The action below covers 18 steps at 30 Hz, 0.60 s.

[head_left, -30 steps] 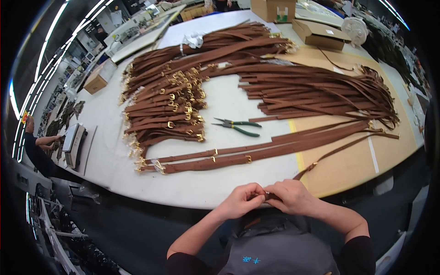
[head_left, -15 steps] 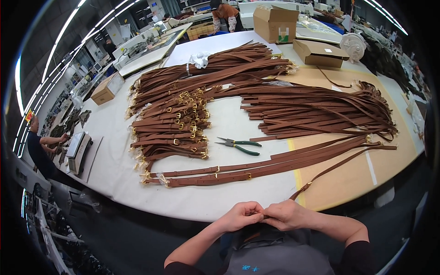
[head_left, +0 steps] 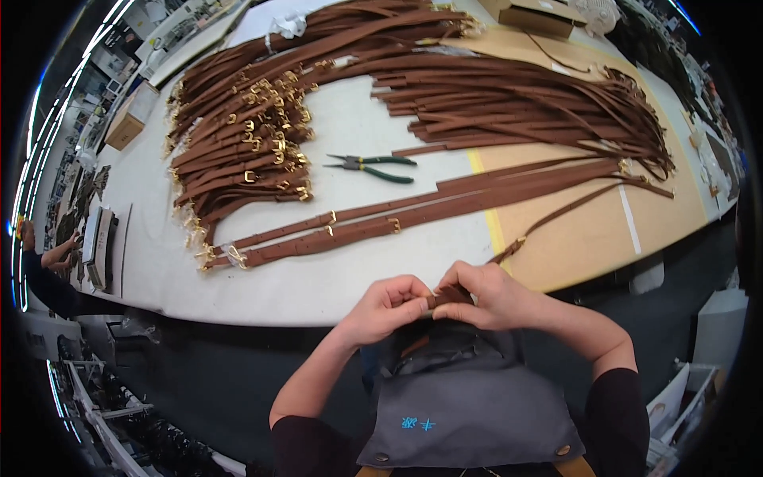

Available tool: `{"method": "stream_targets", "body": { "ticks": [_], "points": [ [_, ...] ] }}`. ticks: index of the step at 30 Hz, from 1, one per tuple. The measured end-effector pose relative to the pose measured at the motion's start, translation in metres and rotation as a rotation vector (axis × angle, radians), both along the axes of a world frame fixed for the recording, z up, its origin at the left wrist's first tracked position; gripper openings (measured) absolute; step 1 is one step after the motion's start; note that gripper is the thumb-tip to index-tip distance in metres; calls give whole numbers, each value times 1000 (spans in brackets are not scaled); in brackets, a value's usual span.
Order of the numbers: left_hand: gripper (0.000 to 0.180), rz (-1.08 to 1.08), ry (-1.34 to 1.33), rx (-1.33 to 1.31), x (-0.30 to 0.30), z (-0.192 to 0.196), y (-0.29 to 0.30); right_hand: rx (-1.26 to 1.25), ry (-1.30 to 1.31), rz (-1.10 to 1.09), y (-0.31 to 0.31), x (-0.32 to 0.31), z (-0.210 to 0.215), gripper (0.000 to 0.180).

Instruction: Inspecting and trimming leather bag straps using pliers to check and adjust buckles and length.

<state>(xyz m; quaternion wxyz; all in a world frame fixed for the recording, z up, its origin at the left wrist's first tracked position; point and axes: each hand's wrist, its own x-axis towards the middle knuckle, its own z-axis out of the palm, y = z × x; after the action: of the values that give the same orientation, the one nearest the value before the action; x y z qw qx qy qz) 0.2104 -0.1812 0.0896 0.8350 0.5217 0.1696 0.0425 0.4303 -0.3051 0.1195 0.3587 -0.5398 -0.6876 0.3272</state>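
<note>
Both hands meet just in front of the person's chest, fingers curled shut around one short stretch of brown leather strap (head_left: pixel 450 298): the left hand (head_left: pixel 387 306) pinches it from the left, the right hand (head_left: pixel 487 296) closes over it from the right, thumbs nearly touching. The strap sits just off the near edge of the table (head_left: pixel 318 282), above a grey apron (head_left: pixel 469 405). One strap with a gold buckle (head_left: pixel 556 219) runs from near the right hand up and away across the table. Beyond it lie a few long straps (head_left: pixel 413 215) side by side (three or four, hard to separate), each with gold fittings. One pair of green-handled pliers (head_left: pixel 373 167) rests just past them. Two big heaps fill the far half: a pile of buckled straps (head_left: pixel 238 151) on the left and a fan of plain straps (head_left: pixel 524 111) on the right, too many to count. The table is white on the left, with a tan sheet (head_left: pixel 588 230) covering its right part. One cardboard box (head_left: pixel 131 119) stands at the left edge, another box (head_left: pixel 532 16) at the far end. It is a workshop room; another person (head_left: pixel 40 266) works at the far left.
</note>
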Motion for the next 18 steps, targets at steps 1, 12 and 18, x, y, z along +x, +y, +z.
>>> {"method": "stream_targets", "body": {
  "ticks": [1,12,18],
  "points": [
    [15,-6,-5,4,2,0,4,4,-6,8,3,3,-1,35],
    [16,-30,15,-22,2,-1,1,168,-46,64,0,-2,-8,26],
    [14,-18,41,-1,1,-12,4,122,-74,27,2,0,-6,23]
  ]
}}
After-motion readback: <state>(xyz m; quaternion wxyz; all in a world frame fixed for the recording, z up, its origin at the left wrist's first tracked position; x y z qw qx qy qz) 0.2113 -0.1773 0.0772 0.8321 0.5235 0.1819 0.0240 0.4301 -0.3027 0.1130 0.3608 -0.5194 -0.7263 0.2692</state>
